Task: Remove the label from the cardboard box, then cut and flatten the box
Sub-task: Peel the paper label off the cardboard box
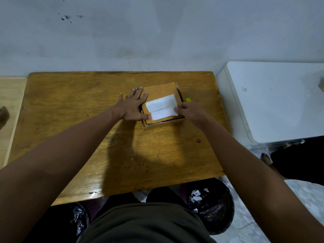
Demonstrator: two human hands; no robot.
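A small brown cardboard box (pixel 160 92) sits on the wooden table (pixel 87 102), a little right of its middle. A white label (pixel 161 106) covers the near half of the box's top. My left hand (pixel 133 106) lies flat with fingers spread on the box's left edge, thumb touching the label's near left corner. My right hand (pixel 190 109) pinches the label's right edge between thumb and fingers. A yellow-green object (pixel 188 99) peeks out behind my right hand, mostly hidden.
A white appliance top (pixel 273 102) stands right of the table. A light wooden surface (pixel 10 102) adjoins the left. A black bin (pixel 212 206) with paper scraps stands on the floor under the near right corner. Another person's foot (pixel 266 158) rests on the floor at right.
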